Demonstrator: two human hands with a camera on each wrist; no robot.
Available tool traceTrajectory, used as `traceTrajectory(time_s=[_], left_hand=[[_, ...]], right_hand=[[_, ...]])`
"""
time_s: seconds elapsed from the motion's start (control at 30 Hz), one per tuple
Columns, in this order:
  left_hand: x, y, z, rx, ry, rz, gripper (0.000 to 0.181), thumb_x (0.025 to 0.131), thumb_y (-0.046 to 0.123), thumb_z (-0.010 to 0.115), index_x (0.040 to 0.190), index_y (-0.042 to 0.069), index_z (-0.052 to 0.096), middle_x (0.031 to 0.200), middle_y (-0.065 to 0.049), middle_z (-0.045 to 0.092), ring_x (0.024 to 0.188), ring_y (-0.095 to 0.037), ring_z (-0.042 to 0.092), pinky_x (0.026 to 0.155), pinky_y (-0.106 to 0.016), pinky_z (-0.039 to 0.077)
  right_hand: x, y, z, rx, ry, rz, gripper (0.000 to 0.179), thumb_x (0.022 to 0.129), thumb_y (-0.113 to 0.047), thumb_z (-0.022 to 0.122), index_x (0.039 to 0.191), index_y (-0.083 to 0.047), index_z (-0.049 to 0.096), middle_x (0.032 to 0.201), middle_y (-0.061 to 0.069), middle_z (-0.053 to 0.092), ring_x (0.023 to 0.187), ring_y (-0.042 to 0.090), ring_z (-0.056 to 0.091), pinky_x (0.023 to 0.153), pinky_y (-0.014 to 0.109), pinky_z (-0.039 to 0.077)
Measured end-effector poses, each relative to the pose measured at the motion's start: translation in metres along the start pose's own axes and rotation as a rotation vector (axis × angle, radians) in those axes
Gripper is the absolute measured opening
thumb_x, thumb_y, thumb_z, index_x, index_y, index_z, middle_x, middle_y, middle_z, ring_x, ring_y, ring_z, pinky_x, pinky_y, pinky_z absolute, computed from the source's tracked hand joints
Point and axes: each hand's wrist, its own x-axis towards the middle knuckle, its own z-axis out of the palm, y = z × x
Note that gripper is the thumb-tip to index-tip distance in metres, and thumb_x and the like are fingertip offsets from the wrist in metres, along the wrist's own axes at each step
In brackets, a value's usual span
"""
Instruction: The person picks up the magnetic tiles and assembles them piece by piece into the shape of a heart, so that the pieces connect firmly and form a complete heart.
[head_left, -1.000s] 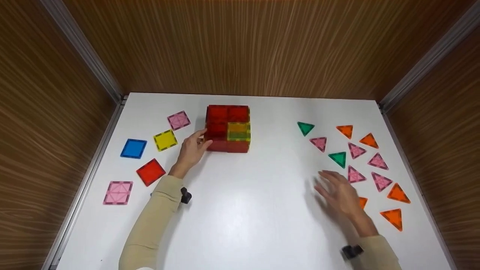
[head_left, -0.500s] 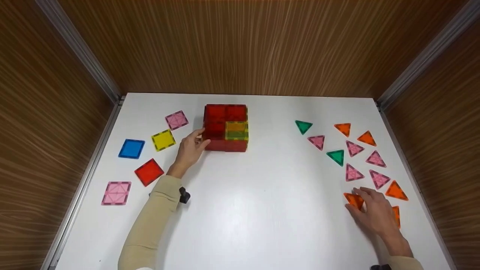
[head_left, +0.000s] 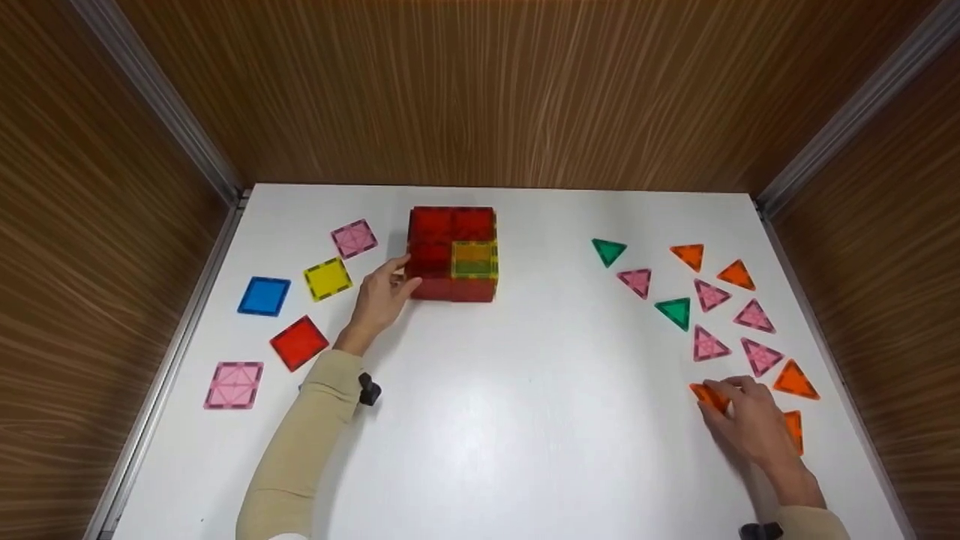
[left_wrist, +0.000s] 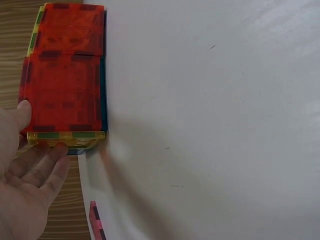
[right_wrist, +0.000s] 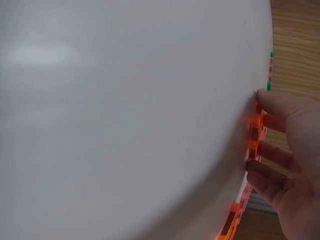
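A box of red and yellow magnetic tiles (head_left: 472, 291) stands toward the back of the table, with a yellow square on its top near corner. My left hand (head_left: 379, 301) holds its near left corner. In the left wrist view, the thumb lies against the red face and the fingers touch the yellow-edged side. Over at the right, my right hand (head_left: 756, 429) pinches an orange triangular magnetic tile (head_left: 705, 394) between thumb and fingers, its near edge tipped up slightly. The hand covers part of this tile and part of another orange triangle (head_left: 795, 431).
Loose square tiles lie on the left, among them a blue one (head_left: 264, 296), a red one (head_left: 300, 343) and a yellow one (head_left: 328, 279). Several triangles, such as a green one (head_left: 675, 313) and a pink one (head_left: 709, 343), spread across the right. Wood-grain panels (head_left: 480, 97) enclose the table.
My right hand has come down and rightward from above the table onto the orange triangle, and its fingers have closed on it. The left hand stays at the box.
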Motion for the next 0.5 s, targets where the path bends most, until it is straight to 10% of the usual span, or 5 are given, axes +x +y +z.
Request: traceTrajectory(time_s=[0.23,0.5], left_hand=[[-0.001,0.002,-0.002,0.011,0.002,0.0,0.055,0.105,0.025,0.067,0.154,0.004,0.051,0.145,-0.022,0.064,0.124,-0.037,0.068,0.11,-0.049,0.055],[-0.002,0.005,-0.002,0.007,-0.02,-0.035,0.056,0.106,0.025,0.065,0.156,0.007,0.049,0.151,-0.019,0.06,0.127,-0.036,0.066,0.111,-0.048,0.055]], right_hand=[[0.022,-0.042,0.011,0.092,-0.043,-0.074,0.038,0.091,-0.02,0.081,0.127,-0.008,0.075,0.122,0.017,0.063,0.107,0.031,0.056,0.086,0.046,0.057],[0.062,-0.118,0.034,0.113,-0.034,-0.385,0.035,0.089,-0.019,0.085,0.123,-0.011,0.078,0.122,0.012,0.065,0.108,0.023,0.061,0.092,0.043,0.062]])
